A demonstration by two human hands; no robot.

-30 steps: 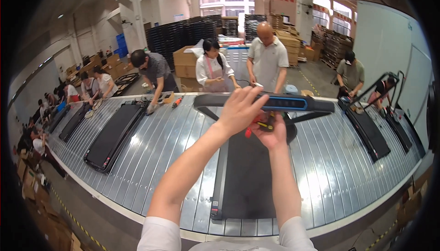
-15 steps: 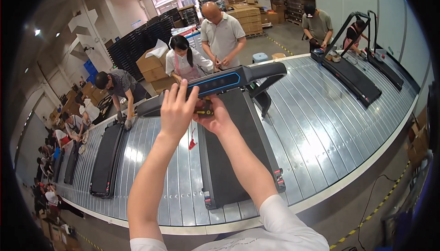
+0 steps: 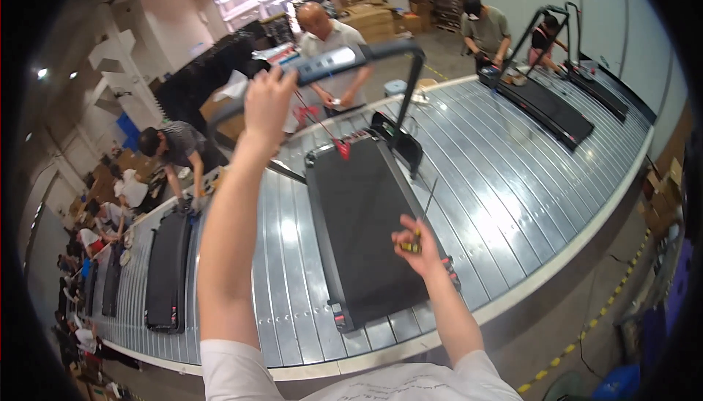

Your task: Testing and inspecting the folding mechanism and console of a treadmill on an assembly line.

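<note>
A black treadmill point(image 3: 366, 225) lies on the slatted metal conveyor point(image 3: 505, 203) in front of me. Its handlebar console point(image 3: 333, 60) is raised upright, and my left hand point(image 3: 267, 104) grips the console's left part from below. A red safety cord with a clip point(image 3: 340, 148) dangles from the console over the belt. My right hand point(image 3: 417, 243) hangs lower over the belt's right side, closed on a long thin screwdriver point(image 3: 423, 214) whose shaft points up and away.
A person in a grey shirt point(image 3: 329, 42) stands across the conveyor behind the console. More treadmills lie on the line at left point(image 3: 167, 269) and far right point(image 3: 545, 112), with workers bent over them. Stacked boxes fill the background.
The handlebar console has swung up from flat to upright, lifted with my left hand. My right hand has left the console and dropped toward the belt with the screwdriver.
</note>
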